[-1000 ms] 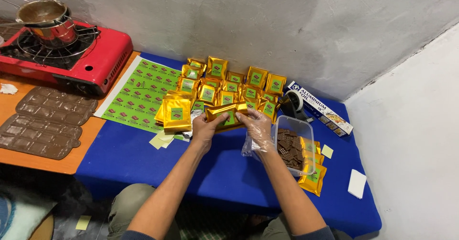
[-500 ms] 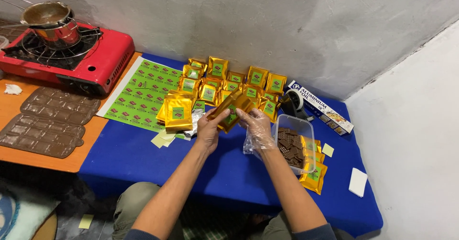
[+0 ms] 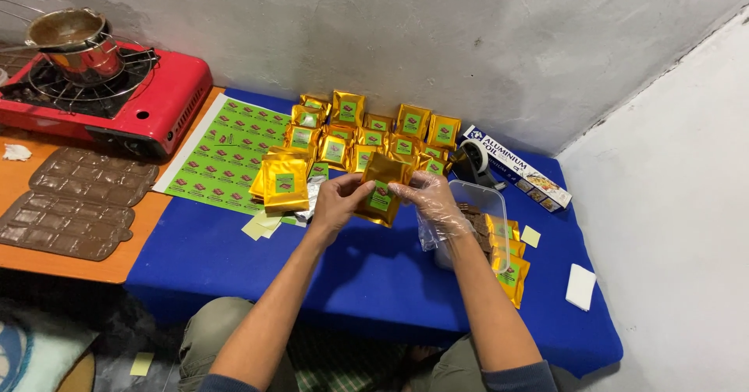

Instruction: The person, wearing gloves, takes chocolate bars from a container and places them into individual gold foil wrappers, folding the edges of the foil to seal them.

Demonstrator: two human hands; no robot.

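1. The scene is seen through a single head-worn view, looking steeply down and forward from above the seated person's lap.
2. The blue worktop (image 3: 234,267) is faced squarely, with the grey wall (image 3: 437,41) closing the top of the frame.
3. The forearms are seen at close range, rising from the bottom edge.
4. No second view is supplied, so nothing is shared.

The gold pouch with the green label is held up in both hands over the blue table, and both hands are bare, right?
Not quite. The head view shows only the left hand bare; the right hand wears a clear plastic glove. The rest holds: both hands hold the gold pouch with its green label over the blue table.
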